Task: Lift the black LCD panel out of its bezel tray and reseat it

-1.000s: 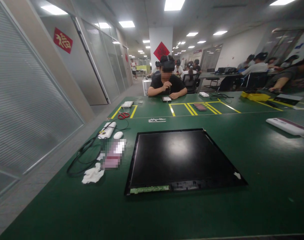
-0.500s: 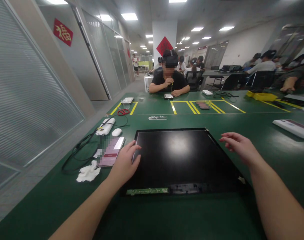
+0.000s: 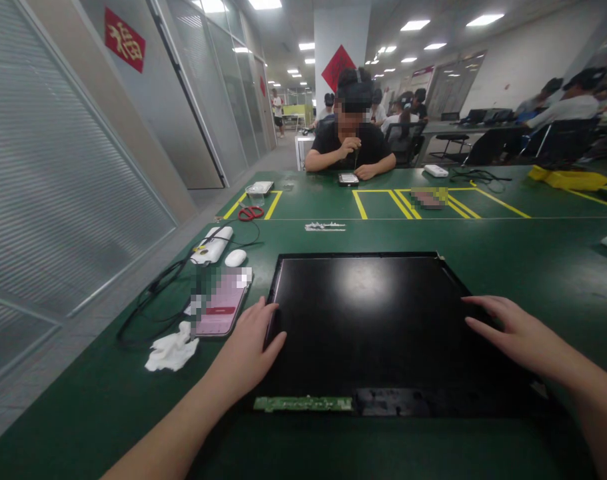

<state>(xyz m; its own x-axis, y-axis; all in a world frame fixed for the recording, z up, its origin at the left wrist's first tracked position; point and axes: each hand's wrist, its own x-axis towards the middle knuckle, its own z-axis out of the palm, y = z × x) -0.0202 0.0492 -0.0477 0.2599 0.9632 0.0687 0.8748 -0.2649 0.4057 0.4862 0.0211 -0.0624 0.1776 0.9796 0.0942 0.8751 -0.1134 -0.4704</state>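
Observation:
A flat black display panel point(image 3: 368, 333) with a thin frame lies face up in front of me, light glaring off it. A narrow green circuit board point(image 3: 303, 404) runs along the left part of its near edge. My left hand point(image 3: 256, 340) is at the panel's left edge, fingers along the frame and thumb reaching over the screen. At the right edge, my right hand point(image 3: 508, 327) hovers or rests with fingers stretched and thumb apart; whether it touches the frame I cannot tell. Neither hand shows a closed grip.
Left of the panel are a phone point(image 3: 223, 303), crumpled tissue point(image 3: 172, 348), a white mouse-shaped item point(image 3: 235, 258), a white power bank-like device point(image 3: 212, 245), black cables point(image 3: 153, 287) and red-handled scissors point(image 3: 250, 213). Small metal strips point(image 3: 325, 227) lie beyond. A person point(image 3: 350, 133) works opposite.
My right hand has come down to the panel's right edge, its fingers straighter and thumb apart. My left hand stays at the left edge. The view has tilted down and closer.

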